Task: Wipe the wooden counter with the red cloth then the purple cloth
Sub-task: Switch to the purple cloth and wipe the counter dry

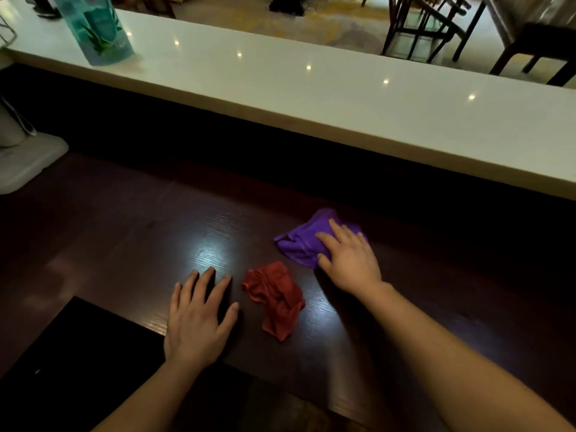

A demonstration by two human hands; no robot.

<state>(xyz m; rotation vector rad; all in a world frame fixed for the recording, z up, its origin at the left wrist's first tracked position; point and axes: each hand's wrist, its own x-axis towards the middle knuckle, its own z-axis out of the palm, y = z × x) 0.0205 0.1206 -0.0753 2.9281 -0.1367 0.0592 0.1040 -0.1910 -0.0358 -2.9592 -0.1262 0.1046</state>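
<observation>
On the dark wooden bench [131,232], close to its front edge, the red cloth [276,299] lies all scrunched up, and no hand is touching it. Just beyond it, a little to the right, the purple cloth [304,243] sits in a soft heap under the right hand [347,260], whose fingers [338,230] are spread apart and pressed flat on top of it, not pinching it. The left hand [199,316] rests flat on the bare wood just beside the red cloth, fingers apart, holding nothing. It looks to me like the purple wiping is the step going on now. A few things could go wrong from here. The red cloth is very near, so a wide sweep with the purple one could push it along or knock it off the front edge. The purple cloth is bunched, so it may only rub a thin strip and slide out from under the flat hand, since nothing grips it. The left end of the bench is far from both cloths and could get missed. Farther back there is a long white ledge [343,98], and on it stands a see-through teal bottle [96,29]; I cannot tell what is inside it or how full it is. A white stand [28,157] sits at the far left, partly cut off, and I cannot tell what it is. Dark chairs [436,29] stand across the room.
</observation>
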